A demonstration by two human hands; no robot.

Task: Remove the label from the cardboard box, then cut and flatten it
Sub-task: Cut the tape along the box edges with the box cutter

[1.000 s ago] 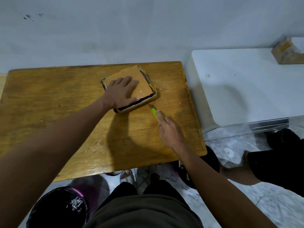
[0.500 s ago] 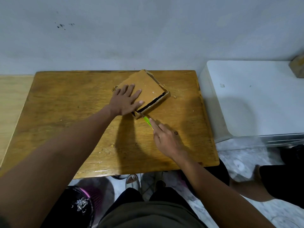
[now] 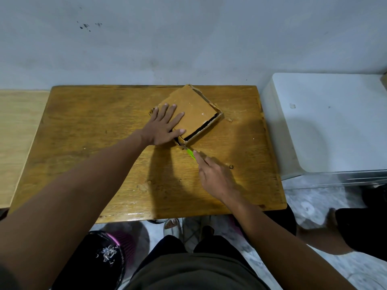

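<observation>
A wooden table bears a cardboard box, turned cornerwise.

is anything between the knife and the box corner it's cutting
Nothing visible. The knife in the right hand already meets the box at its near corner; the left hand lies flat on top, beside the blade.

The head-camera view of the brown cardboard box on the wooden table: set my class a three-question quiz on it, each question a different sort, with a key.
1. True or false: the left hand lies flat on the shallow brown cardboard box.
2. Multiple choice: the green-handled cutter in the right hand has its blade tip at the box's A) far corner B) near corner C) top face.
3. Fill in: the box rests on the varnished wooden ____.

Key: 1 true; 2 B; 3 table.
</observation>
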